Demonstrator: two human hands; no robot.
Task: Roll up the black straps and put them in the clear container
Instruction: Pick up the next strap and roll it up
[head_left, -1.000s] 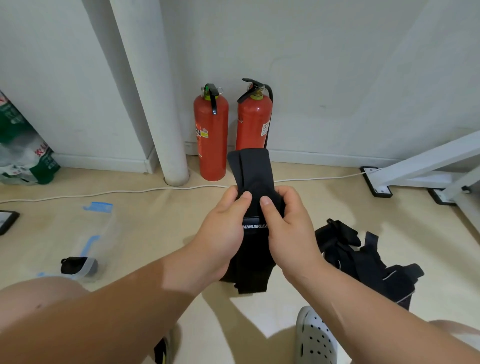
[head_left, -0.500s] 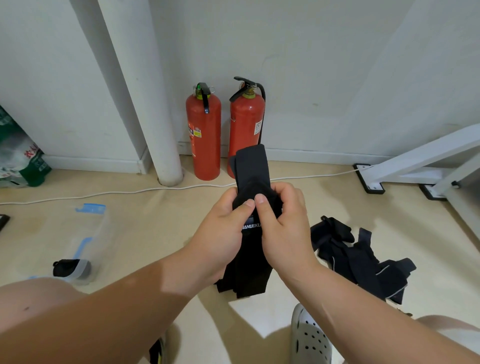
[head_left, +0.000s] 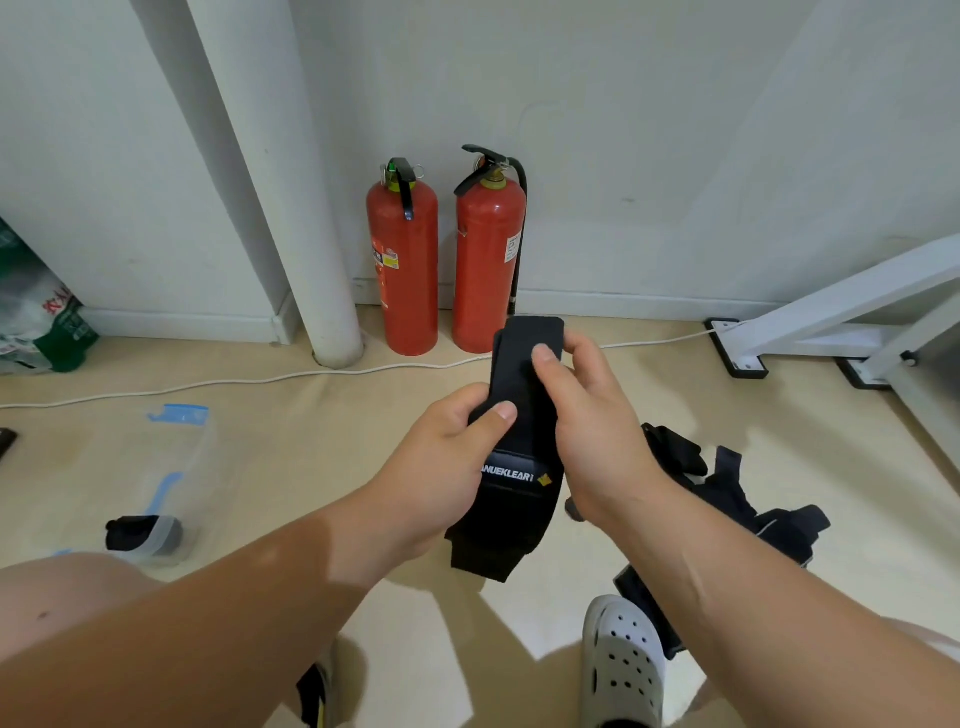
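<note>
Left: my left hand (head_left: 441, 467) grips the black strap (head_left: 511, 499) at mid-length, thumb across the front, fingers curled behind.
Right: my right hand (head_left: 597, 431) pinches the strap's top end, thumb in front, fingers behind.
Changed: 1 s ago both thumbs sat side by side at the middle; now the right one is up at the tip.
Means: prob. set to turn the tip down & start the roll; no roll yet.
Strap pos.: upright in the air, bottom end hanging free.
Container: clear container (head_left: 171, 483) on the floor (head_left: 311, 441), well to my left, w/ one dark roll (head_left: 130, 532) at its near end.
Remaining: loose pile of straps (head_left: 727, 483) by my right side.
</note>
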